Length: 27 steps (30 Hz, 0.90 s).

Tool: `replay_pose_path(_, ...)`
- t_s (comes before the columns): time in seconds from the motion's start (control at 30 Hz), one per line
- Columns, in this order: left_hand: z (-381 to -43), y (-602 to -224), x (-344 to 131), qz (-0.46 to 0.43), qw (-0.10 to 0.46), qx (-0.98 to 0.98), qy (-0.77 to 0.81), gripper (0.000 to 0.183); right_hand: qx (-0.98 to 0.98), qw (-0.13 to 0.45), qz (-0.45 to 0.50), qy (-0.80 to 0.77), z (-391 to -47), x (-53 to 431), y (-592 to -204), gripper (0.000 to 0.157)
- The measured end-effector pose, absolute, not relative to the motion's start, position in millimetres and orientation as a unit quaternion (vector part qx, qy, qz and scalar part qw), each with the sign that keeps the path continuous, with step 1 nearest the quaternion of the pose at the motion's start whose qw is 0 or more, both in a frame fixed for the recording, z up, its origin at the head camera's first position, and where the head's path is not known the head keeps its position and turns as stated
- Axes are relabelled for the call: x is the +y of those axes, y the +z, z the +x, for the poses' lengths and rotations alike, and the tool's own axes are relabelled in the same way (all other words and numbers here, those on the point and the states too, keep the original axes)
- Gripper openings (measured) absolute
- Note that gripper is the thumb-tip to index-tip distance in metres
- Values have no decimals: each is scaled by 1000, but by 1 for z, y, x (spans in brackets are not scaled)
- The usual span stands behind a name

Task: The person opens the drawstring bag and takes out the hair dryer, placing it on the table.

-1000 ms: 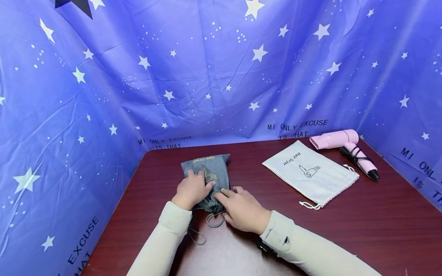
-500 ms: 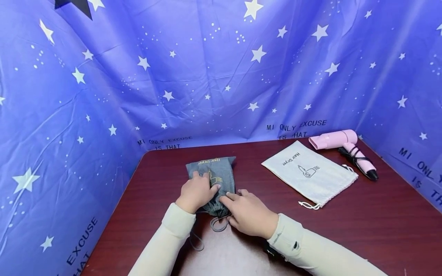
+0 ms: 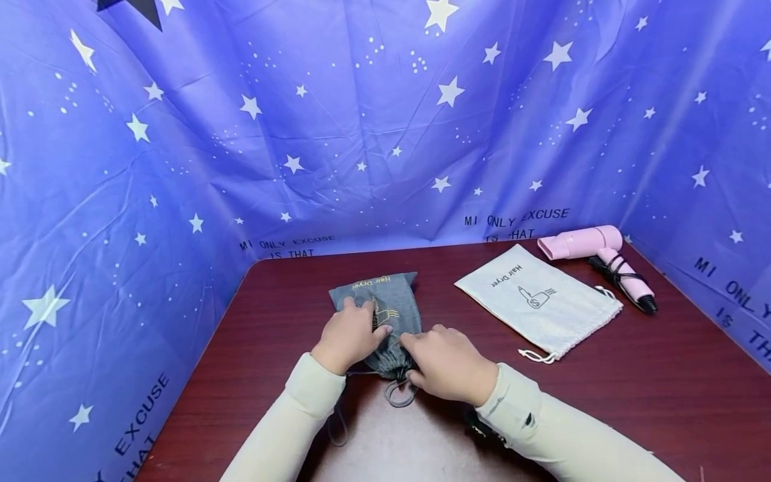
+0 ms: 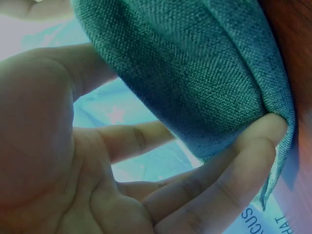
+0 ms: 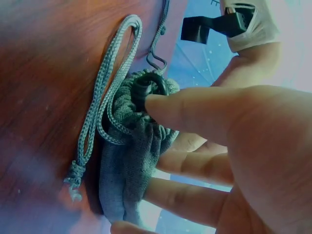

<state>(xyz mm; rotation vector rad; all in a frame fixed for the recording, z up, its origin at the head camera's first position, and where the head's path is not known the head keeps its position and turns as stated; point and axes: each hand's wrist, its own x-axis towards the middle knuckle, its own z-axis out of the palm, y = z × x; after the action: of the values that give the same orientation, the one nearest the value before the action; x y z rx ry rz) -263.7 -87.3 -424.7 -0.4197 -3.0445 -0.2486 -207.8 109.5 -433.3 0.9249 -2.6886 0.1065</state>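
A gray bag (image 3: 406, 313) lies flat on a dark red table (image 3: 271, 314) between a person's two hands. Its long axis runs away from the person, leaning slightly left, with the gathered mouth at the near end. The left hand (image 3: 349, 338) grips the bag's left side, thumb and fingers about the cloth. The right hand (image 3: 454, 365) is the nearer to the mouth: its thumb presses the mouth's edge by something black (image 5: 141, 93), its nature unclear, and its fingers hold the bag's right side. A looped cord (image 5: 100, 92) trails from the mouth toward the person. Well apart, to the right, lies a white bag (image 3: 536, 304).
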Motion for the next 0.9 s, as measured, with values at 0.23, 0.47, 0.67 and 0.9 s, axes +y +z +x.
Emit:
replay_pose_path(0.23, -259, -421, -84, -136, 20, -988, -65, 68, -936, 145, 318, 33, -209, 112, -434, 36)
replay_pose_path(0.47, -245, -410, -82, -173, 36, -984, -7, 45, -933, 164, 320, 31, -212, 109, -437, 39)
replay_pose_path(0.67, -231, -401, -79, -253, 7, -967, 14, 29, -949, 138, 278, 47, -213, 109, -441, 49)
replay_pose_path(0.9, -226, -402, -74, -276, -5, -961, 36, 39, -956, 114, 262, 69, -214, 108, -444, 50)
